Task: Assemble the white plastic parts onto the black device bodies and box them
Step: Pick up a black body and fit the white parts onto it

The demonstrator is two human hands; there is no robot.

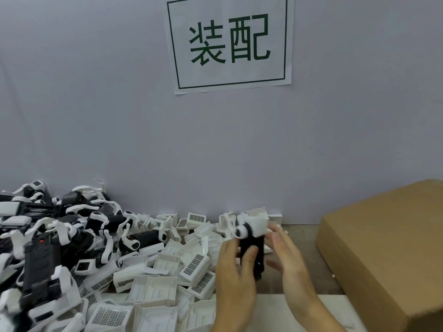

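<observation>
Head view: your left hand (236, 267) is gripping a black body (251, 256), thumb curled across its front, holding it upright above the table (304, 264) in front of the wall (119, 116). A white part (256, 224) is sitting on top of the body. Your right hand (290, 262) is hovering just beside it, fingers straight and spread, blurred; I cannot tell whether it is touching. White parts are lying heaped left of your hands (153, 283), with more bodies piled at far left (48, 236). A closed box (383, 255) is resting on your right. A sign (229, 43) is hanging on the wall.
</observation>
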